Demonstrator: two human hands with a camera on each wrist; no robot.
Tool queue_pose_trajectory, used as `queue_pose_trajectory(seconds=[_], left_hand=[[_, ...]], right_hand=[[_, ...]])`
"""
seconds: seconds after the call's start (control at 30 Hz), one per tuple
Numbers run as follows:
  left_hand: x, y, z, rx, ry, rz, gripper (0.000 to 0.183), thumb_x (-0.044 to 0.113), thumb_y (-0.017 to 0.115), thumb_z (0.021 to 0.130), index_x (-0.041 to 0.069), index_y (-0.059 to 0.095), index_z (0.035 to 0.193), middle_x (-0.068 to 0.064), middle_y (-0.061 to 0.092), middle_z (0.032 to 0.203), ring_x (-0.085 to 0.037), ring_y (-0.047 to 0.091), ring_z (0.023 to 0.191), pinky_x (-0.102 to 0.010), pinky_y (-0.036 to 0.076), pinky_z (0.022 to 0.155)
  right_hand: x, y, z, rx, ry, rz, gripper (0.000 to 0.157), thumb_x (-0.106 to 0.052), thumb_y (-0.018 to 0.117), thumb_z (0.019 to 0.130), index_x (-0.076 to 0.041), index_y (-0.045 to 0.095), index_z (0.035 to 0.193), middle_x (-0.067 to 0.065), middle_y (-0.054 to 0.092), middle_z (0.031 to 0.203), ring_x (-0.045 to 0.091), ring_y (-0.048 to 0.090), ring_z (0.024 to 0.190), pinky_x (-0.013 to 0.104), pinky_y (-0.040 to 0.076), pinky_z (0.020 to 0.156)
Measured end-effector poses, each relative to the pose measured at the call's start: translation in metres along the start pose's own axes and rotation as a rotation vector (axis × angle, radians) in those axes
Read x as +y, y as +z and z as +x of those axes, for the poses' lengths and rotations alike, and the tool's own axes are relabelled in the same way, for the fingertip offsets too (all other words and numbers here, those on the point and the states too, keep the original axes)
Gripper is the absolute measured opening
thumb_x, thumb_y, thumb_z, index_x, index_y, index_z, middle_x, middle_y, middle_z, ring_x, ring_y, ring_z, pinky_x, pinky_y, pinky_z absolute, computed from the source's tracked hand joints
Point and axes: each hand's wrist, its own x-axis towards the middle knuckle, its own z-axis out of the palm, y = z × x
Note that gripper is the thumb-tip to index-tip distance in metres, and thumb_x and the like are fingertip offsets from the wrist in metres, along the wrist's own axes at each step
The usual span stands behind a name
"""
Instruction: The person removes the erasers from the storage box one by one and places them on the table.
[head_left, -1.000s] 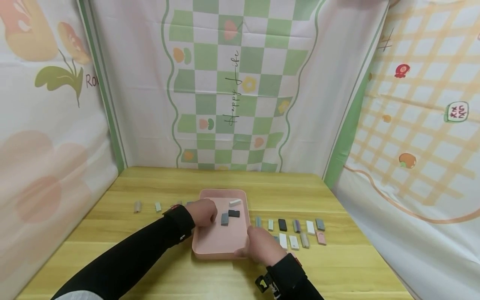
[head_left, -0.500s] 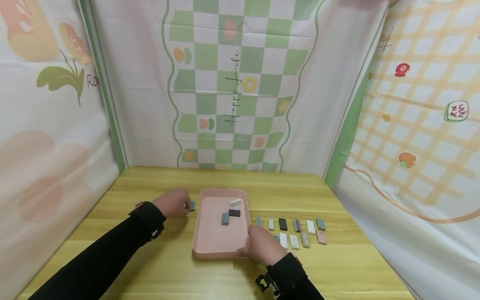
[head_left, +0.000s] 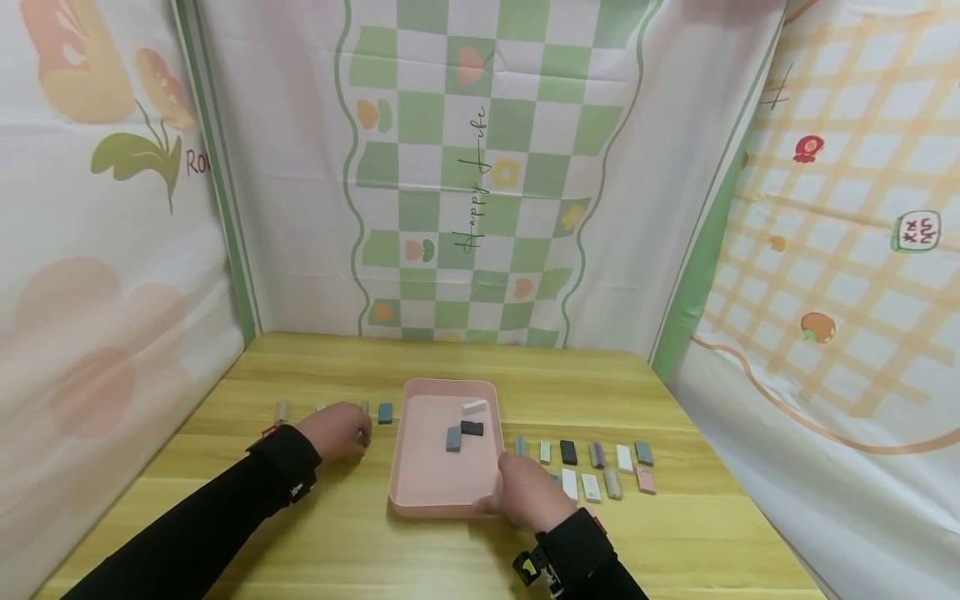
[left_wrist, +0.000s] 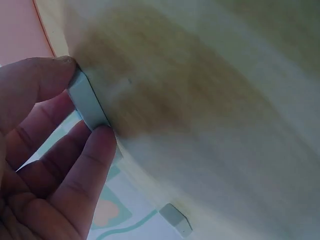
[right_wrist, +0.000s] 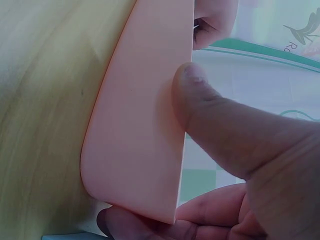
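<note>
In the head view my left hand (head_left: 336, 432) is low over the table, left of the pink tray (head_left: 429, 505). The left wrist view shows its thumb and fingertips pinching a small pale grey-green block (left_wrist: 90, 102) by its ends. Whether that block touches the table I cannot tell. My right hand (head_left: 531, 492) grips the tray at its near right corner; the right wrist view has the thumb against the wall (right_wrist: 135, 125) and the fingers at the corner. Inside the tray lie a blue-grey block (head_left: 453, 439), a black one (head_left: 472, 428) and a white one (head_left: 474, 406).
Left of the tray a loose row holds a beige block (head_left: 282, 412), a greenish block (head_left: 365, 407) and a blue-grey block (head_left: 386, 413). Several more blocks, among them a black block (head_left: 568, 452) and a pink block (head_left: 646, 479), lie right of the tray. Patterned cloth (head_left: 480, 183) hangs behind.
My left hand has gone from over the tray's left side out to the row on the left, then slightly nearer to me. The right hand keeps its hold on the tray.
</note>
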Motion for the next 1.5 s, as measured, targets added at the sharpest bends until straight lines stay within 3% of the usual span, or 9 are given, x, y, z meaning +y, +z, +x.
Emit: queue_pose_trajectory(seconds=[0.2,0.33,0.5,0.6,0.73,0.97,1.13,1.3,1.5], left_hand=[[0.006,-0.008,0.006,-0.008,-0.017,-0.024,0.011,0.006,0.082,0.087,0.01,0.078,0.095,-0.003,0.076,0.098,-0.018,0.068,0.087,-0.043,0.059,0.084],[0.026,-0.018,0.017,0.068,-0.026,-0.011,0.011,0.008,0.073,0.095,0.01,0.072,0.084,-0.001,0.07,0.083,-0.012,0.055,0.071,-0.035,0.052,0.071],[0.056,-0.013,0.044,0.143,0.148,0.069,0.009,0.01,0.073,0.097,0.011,0.073,0.088,0.002,0.068,0.086,-0.012,0.058,0.077,-0.032,0.053,0.073],[0.076,-0.007,0.06,0.109,0.273,0.1,0.006,0.013,0.079,0.093,0.012,0.078,0.099,0.0,0.071,0.098,-0.015,0.062,0.091,-0.033,0.055,0.084],[0.092,0.005,0.074,0.025,0.328,0.106,0.022,0.012,0.083,0.09,0.016,0.081,0.111,-0.003,0.071,0.109,-0.015,0.061,0.093,-0.03,0.053,0.085],[0.095,0.028,0.088,-0.09,0.272,0.07,0.019,0.016,0.082,0.092,0.024,0.08,0.109,0.005,0.067,0.105,-0.007,0.056,0.087,-0.024,0.051,0.084],[0.103,0.019,0.082,-0.1,0.268,0.059,0.01,0.015,0.084,0.09,0.019,0.076,0.086,0.008,0.063,0.09,-0.006,0.052,0.079,-0.024,0.05,0.078],[0.105,0.012,0.078,-0.118,0.264,0.061,0.007,0.014,0.083,0.091,0.016,0.078,0.086,0.009,0.064,0.087,-0.004,0.052,0.077,-0.022,0.05,0.077],[0.089,0.008,0.07,-0.038,0.317,0.043,0.009,0.014,0.084,0.09,0.015,0.078,0.084,0.007,0.064,0.086,-0.005,0.052,0.078,-0.023,0.048,0.076]], right_hand=[[-0.001,-0.001,-0.001,-0.005,0.007,-0.001,0.065,-0.039,0.095,0.079,0.007,0.066,0.117,0.011,0.065,0.091,0.023,0.055,0.078,0.039,0.048,0.07],[-0.003,-0.001,-0.001,-0.007,0.011,-0.003,0.065,-0.039,0.095,0.079,0.006,0.066,0.116,0.01,0.063,0.089,0.023,0.055,0.076,0.038,0.047,0.069],[-0.002,0.0,0.0,-0.004,0.017,-0.003,0.068,-0.04,0.095,0.079,0.007,0.066,0.12,0.011,0.066,0.092,0.023,0.055,0.078,0.039,0.048,0.071],[-0.002,0.0,0.0,-0.002,0.003,0.0,0.068,-0.04,0.094,0.079,0.006,0.066,0.12,0.011,0.065,0.092,0.023,0.055,0.078,0.04,0.048,0.07],[-0.001,0.001,0.0,0.001,-0.023,0.006,0.065,-0.04,0.094,0.079,0.006,0.066,0.115,0.01,0.063,0.088,0.023,0.055,0.076,0.039,0.046,0.068],[0.004,0.001,-0.002,0.012,-0.019,0.001,0.068,-0.041,0.094,0.079,0.007,0.066,0.119,0.012,0.067,0.094,0.023,0.056,0.079,0.042,0.048,0.072],[0.004,-0.002,-0.002,0.015,-0.01,0.001,0.068,-0.041,0.094,0.079,0.007,0.066,0.118,0.012,0.067,0.094,0.023,0.056,0.079,0.041,0.049,0.071],[0.003,-0.003,-0.003,0.017,-0.005,0.0,0.068,-0.04,0.095,0.079,0.008,0.065,0.118,0.013,0.066,0.092,0.023,0.056,0.077,0.041,0.049,0.069],[0.002,-0.001,-0.003,0.008,-0.011,0.003,0.066,-0.039,0.095,0.079,0.007,0.066,0.116,0.011,0.065,0.09,0.022,0.056,0.076,0.039,0.048,0.067]])
